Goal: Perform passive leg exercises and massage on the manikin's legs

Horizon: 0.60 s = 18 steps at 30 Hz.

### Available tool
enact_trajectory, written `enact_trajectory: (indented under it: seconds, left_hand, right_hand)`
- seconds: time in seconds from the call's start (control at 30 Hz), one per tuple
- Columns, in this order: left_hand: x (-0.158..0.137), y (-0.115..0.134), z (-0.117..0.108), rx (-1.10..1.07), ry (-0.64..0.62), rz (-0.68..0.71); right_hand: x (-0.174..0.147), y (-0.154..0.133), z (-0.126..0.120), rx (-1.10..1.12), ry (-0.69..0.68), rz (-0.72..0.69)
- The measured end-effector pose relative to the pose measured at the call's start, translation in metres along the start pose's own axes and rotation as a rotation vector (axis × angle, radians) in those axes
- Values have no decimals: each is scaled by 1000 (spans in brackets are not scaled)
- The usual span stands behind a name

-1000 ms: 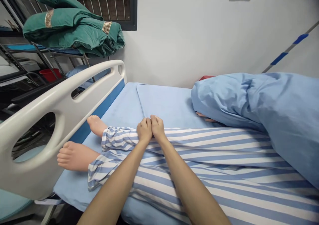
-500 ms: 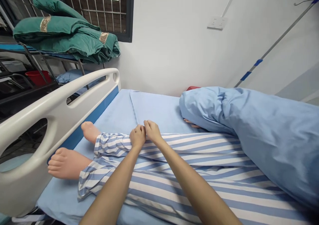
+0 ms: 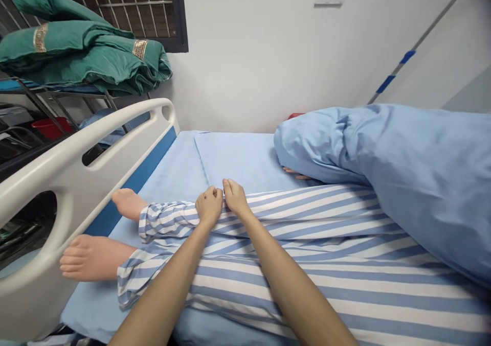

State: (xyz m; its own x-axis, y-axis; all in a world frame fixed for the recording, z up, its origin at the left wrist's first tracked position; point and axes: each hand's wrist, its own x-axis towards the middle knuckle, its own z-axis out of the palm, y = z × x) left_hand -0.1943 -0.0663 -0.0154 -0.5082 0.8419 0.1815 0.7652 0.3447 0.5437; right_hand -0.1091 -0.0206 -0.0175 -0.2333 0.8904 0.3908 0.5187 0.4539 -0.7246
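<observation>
The left hand (image 3: 209, 204) and the right hand (image 3: 233, 195) sit side by side over the far leg of the striped trousers (image 3: 314, 223), between ankle and knee, a narrow gap between them. The fingers of both are curled in and pressed together like loose fists; the undersides are hidden, so I cannot tell whether they pinch cloth or simply rest on it. The trousers lie along the bed, worn by the lying figure, with the far foot (image 3: 129, 204) and near foot (image 3: 95, 258) bare beyond the cuffs, beside the footboard (image 3: 97, 192). Working well here probably means keeping the two hands level and matching their effort, so that the leg beneath is not twisted. If cloth is gathered, a shallow hold seems wiser than a deep one, which could nip the limb through the fabric. Both forearms reach across the near leg, so their weight is best kept off it. The blue quilt (image 3: 414, 182), heaped over the upper legs, looks well out of the way of both hands.
</observation>
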Motion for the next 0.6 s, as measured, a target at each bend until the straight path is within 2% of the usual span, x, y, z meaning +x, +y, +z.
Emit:
enact_trajectory:
  seconds: [0.23, 0.4, 0.5, 0.6]
  left_hand:
    - [12, 5, -10, -133, -85, 56]
    - [18, 31, -15, -380, -13, 180]
    - [17, 41, -5, -497, 14, 129]
    - [14, 39, 9, -483, 39, 26]
  right_hand:
    - [2, 0, -3, 156, 38, 34]
    - [4, 3, -4, 276, 92, 46]
    - [4, 3, -4, 322, 125, 68]
    - [4, 4, -5, 313, 146, 116]
